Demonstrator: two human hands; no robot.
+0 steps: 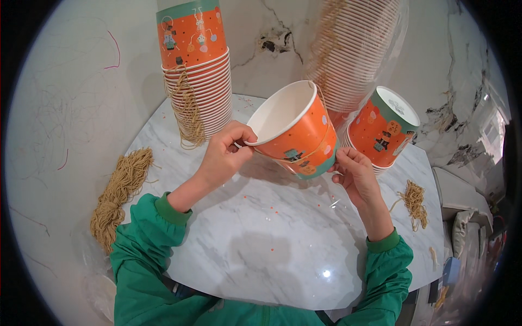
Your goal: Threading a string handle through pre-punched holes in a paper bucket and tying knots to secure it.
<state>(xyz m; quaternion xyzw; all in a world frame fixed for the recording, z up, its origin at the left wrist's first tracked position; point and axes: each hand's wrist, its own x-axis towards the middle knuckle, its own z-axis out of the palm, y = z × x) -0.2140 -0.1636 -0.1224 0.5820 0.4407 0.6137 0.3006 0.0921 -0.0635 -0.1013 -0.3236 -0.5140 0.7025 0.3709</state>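
An orange and green paper bucket (pixel 296 138) is tilted above the middle of the table, its white inside facing up and to the left. A tan string handle lies across its side. My left hand (pixel 231 149) is closed on the bucket's rim, thumb and fingers pinching the left edge. At the green base, my right hand (pixel 354 176) grips the lower right side with its fingertips. Just behind my right hand stands a short upside-down stack of the same buckets (pixel 380 130).
A tall upside-down bucket stack (pixel 198 92) with hanging strings stands at the back left. Another tall stack in clear plastic (pixel 356 49) leans at the back. A tan string bundle (pixel 120 198) lies left, a smaller pile (pixel 414 204) right, on the marble-patterned table (pixel 255 271).
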